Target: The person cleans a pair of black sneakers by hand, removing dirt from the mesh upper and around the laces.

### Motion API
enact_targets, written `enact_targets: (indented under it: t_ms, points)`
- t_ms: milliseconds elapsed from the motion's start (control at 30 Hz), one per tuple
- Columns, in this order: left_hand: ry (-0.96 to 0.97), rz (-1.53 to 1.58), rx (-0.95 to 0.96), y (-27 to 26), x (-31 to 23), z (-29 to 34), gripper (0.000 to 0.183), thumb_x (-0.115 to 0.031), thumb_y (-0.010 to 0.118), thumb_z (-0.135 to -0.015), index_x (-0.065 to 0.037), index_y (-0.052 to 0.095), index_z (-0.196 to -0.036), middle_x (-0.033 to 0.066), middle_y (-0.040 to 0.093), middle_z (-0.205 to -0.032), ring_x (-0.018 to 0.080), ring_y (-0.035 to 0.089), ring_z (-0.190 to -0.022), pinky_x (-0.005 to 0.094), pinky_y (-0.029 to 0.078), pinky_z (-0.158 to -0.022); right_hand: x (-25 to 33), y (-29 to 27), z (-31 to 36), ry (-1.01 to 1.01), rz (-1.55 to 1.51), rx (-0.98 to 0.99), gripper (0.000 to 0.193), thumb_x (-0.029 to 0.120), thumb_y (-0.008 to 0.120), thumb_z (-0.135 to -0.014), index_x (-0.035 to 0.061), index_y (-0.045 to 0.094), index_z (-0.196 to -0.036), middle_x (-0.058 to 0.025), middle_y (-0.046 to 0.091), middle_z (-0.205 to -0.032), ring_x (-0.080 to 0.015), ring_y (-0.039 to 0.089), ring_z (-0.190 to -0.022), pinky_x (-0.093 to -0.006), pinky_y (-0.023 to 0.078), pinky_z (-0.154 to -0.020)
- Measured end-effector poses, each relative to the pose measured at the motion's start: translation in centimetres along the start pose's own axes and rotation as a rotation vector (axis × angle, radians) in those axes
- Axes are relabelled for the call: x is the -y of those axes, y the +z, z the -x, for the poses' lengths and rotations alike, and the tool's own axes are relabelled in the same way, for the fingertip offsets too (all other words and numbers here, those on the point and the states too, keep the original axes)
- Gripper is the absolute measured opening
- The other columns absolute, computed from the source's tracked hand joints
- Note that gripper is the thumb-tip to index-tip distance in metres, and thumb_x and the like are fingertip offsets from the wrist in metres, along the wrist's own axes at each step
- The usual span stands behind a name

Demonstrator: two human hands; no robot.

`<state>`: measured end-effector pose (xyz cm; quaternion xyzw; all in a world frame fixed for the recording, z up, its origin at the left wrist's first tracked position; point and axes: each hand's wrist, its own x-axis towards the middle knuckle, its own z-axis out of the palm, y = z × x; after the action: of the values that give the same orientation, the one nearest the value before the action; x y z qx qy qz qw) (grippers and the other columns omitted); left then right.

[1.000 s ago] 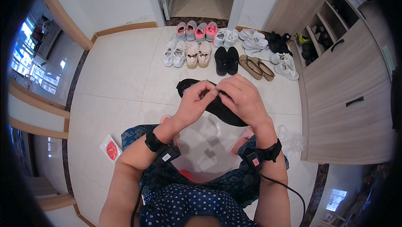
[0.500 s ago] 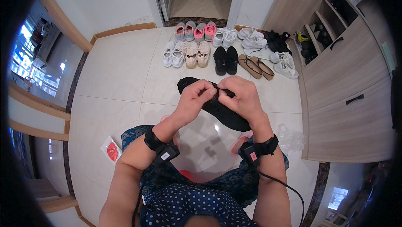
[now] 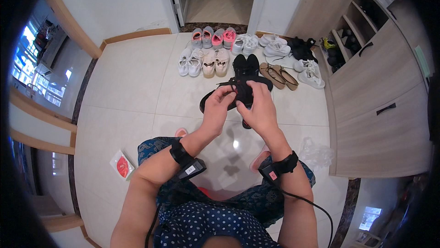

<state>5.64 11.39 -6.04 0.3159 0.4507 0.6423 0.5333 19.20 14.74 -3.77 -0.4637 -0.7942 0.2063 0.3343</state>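
In front of me, above the floor, I hold black laced footwear (image 3: pixel 244 93) with thin laces and a bit of red showing. Its dark parts overlap, so I cannot tell whether it is one shoe or two. My left hand (image 3: pixel 218 110) has its fingers bent at the laces on the left side. Opposite it, my right hand (image 3: pixel 258 110) grips the right side, thumb and fingers curled against the black material. Just beyond stands a pair of black shoes (image 3: pixel 246 63), partly covered by what I hold.
Rows of shoes line the far floor, including grey-and-pink sneakers (image 3: pixel 213 38), beige shoes (image 3: pixel 215 62) and brown flats (image 3: pixel 278 76). A wooden shoe cabinet (image 3: pixel 380 124) stands right, one door open. Clear plastic (image 3: pixel 315 152) lies near it; a white-and-red packet (image 3: pixel 122 164) lies left.
The black footwear has turned and shifted away from me, now overlapping the black pair behind. My hands have moved apart from their close pinch at its middle.
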Motion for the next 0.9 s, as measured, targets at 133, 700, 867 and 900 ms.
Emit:
enact_targets:
  t_ms: [133, 700, 867, 900]
  points:
    - [-0.042, 0.134, -0.028, 0.8, 0.9, -0.1, 0.024, -0.010, 0.056, -0.088, -0.005, 0.059, -0.112, -0.0025, 0.060, -0.099, 0.0050, 0.049, -0.079, 0.0189, 0.041, -0.075, -1.7, 1.8, 1.1, -0.014, 0.073, -0.036, 0.080, 0.021, 0.071, -0.068, 0.0051, 0.032, -0.136, -0.0229, 0.043, -0.123, -0.0383, 0.044, -0.114, -0.0416, 0.041, -0.093]
    - [-0.585, 0.212, -0.274, -1.7, 18.1, -4.9, 0.021, -0.012, 0.050, -0.088, -0.009, 0.057, -0.107, 0.0000, 0.058, -0.101, 0.0134, 0.053, -0.097, 0.0331, 0.041, -0.087, -17.4, 14.4, 3.3, 0.295, 0.009, 0.241, 0.037, 0.001, 0.055, -0.077, 0.0080, 0.051, -0.113, -0.0241, 0.062, -0.085, -0.0421, 0.060, -0.081, -0.0502, 0.047, -0.071]
    - [-0.656, 0.230, -0.415, -3.7, 22.3, -7.0, 0.029, -0.017, 0.048, -0.090, -0.008, 0.051, -0.117, 0.0011, 0.055, -0.109, 0.0153, 0.051, -0.102, 0.0341, 0.039, -0.092, -20.5, 18.6, 3.5, 0.374, -0.059, 0.289, 0.039, 0.000, 0.054, -0.077, 0.0074, 0.052, -0.115, -0.0259, 0.062, -0.084, -0.0430, 0.060, -0.080, -0.0493, 0.047, -0.070]
    - [-0.661, 0.230, -0.416, -4.2, 23.3, -7.5, 0.029, -0.017, 0.048, -0.090, -0.008, 0.051, -0.117, 0.0011, 0.055, -0.109, 0.0153, 0.051, -0.102, 0.0341, 0.039, -0.092, -21.4, 19.4, 3.3, 0.400, -0.055, 0.304, 0.041, 0.000, 0.054, -0.077, 0.0089, 0.051, -0.117, -0.0248, 0.062, -0.086, -0.0427, 0.060, -0.081, -0.0490, 0.047, -0.071]
